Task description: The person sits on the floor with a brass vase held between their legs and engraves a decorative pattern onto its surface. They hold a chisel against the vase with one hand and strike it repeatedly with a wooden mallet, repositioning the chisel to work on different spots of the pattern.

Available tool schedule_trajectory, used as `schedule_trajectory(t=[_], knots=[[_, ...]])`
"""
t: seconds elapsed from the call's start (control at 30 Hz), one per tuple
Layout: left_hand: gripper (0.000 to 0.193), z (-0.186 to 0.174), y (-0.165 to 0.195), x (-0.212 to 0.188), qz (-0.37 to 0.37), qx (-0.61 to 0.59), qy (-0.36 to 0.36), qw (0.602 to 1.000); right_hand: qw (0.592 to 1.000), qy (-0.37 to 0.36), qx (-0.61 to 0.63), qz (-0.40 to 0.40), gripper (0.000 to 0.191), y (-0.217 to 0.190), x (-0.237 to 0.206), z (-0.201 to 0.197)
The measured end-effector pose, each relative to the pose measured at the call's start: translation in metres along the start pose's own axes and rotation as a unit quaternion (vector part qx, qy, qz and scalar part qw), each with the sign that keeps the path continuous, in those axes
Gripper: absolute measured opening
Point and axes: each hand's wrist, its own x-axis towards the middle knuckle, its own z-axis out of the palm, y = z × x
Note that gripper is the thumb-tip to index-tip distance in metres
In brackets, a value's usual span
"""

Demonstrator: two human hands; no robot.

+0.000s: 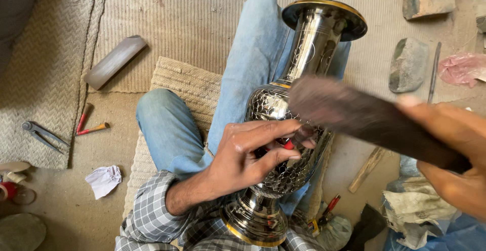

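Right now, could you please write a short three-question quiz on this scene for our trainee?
1. True or false: the metal vase stands upright on the floor.
2. Which hand holds the dark wooden block: A) left, B) right?
3. Fill in: the left hand pinches a small tool with a ____ handle against the vase's body.

Key
1. False: it lies tilted across the person's lap, mouth pointing away.
2. B: the right hand has it in its grip, blurred, above the vase.
3. Red.
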Motion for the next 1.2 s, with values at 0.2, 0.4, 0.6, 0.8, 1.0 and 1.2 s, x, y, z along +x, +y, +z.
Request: schedule_trajectory(t=[0.2,0.4,0.6,0.8,1.0,1.2], knots=[[0.045,-0.007,0.001,0.009,-0.014,0.001,-0.029,1.000,0.997,-0.013,-0.033,0.071,0.081,-0.015,-0.009,0.015],[0.044,-0.019,-0.014,0.034,0.086,0.003,-0.204,0.975,0.984,0.163,-0.033,-0.066,0.078,-0.001,-0.037,0.042],[0.051,-0.026,-0.020,0.065,0.087,-0.022,-0.383,0.919,0.965,0.233,-0.093,-0.080,0.032,0.055,-0.099,0.087],[0.051,-0.026,-0.023,0.073,0.117,-0.024,-0.420,0.900,0.960,0.249,0.020,0.128,0.022,0.073,-0.141,0.115],[0.068,-0.029,-0.027,0.061,0.119,0.007,-0.386,0.915,0.976,0.189,0.055,0.098,0.041,0.051,-0.116,0.094],[0.069,-0.027,-0.017,0.043,0.045,0.021,-0.314,0.948,0.983,0.155,0.062,0.070,0.060,-0.005,-0.070,0.064]])
